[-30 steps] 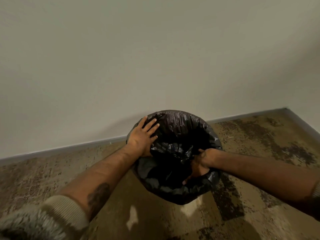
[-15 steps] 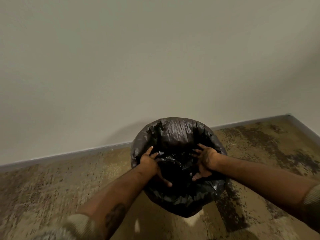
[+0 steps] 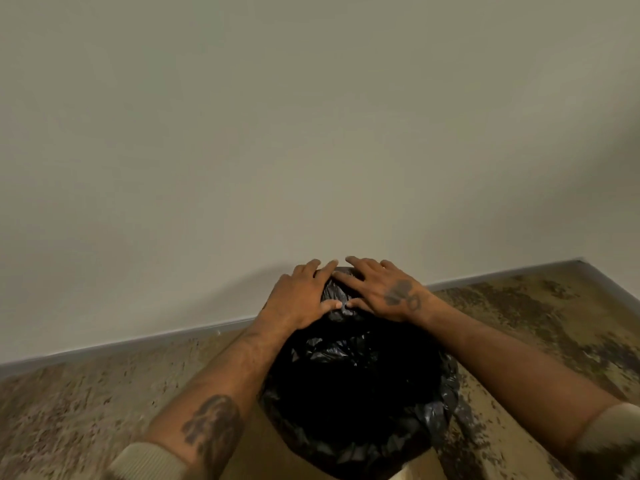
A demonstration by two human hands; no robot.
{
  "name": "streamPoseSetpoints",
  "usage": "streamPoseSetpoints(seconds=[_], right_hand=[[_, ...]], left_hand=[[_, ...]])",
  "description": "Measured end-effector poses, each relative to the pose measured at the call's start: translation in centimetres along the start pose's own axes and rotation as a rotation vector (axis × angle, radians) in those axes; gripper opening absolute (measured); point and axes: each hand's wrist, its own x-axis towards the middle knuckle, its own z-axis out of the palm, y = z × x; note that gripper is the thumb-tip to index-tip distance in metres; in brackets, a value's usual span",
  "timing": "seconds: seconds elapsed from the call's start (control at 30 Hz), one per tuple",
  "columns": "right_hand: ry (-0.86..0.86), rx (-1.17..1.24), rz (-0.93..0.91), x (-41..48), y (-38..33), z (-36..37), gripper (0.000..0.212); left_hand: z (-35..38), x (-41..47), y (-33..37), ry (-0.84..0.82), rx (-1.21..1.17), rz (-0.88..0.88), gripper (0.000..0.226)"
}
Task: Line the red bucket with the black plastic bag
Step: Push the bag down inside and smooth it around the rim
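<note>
step: seat far rim | crinkled black plastic bag [image 3: 349, 382] drapes the bucket by the pale wall [image 3: 311, 133] — red hidden | left hand [image 3: 304, 296], right hand [image 3: 384, 292] flat, fingers spread, pressing, gripping nothing | tip: smooth outward — keep overhang even

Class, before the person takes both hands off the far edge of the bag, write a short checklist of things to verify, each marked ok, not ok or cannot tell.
1. Black plastic bag covers the bucket's outside on every side that shows: ok, no red visible.
2. Left hand flat on the far edge of the bag: ok.
3. Right hand flat beside it, thumbs nearly meeting: ok.
4. Bag pushed down to the bucket's bottom: cannot tell, the inside is too dark.
5. Far edge folded fully over the rim: cannot tell, the hands hide it.
6. Bucket upright on the floor: ok.
</note>
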Motion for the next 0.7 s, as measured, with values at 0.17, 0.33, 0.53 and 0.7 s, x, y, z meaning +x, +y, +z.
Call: streamPoseSetpoints(seconds=[0.17,0.33,0.53,0.7], right_hand=[[-0.029,0.212,0.218,1.5,0.8,2.1,0.056],[-0.053,0.433,0.324,1.6,1.5,3.0,0.043],[0.052,0.793,0.600,-2.1,2.0,0.8,0.057],[0.161,0.904,0.849,-9.7,-2.3,1.2,0.062]], left_hand=[[1.9,1.5,-1.8,-0.004,-0.063,-0.195,0.046],[1.6,1.7,-3.4,-0.109,-0.378,-0.238,0.042],[-1.6,-4.5,-4.0,0.135,-0.842,-0.495,0.057],[0.4,-12.1,-0.7,0.225,-1.131,-0.704,0.088]])
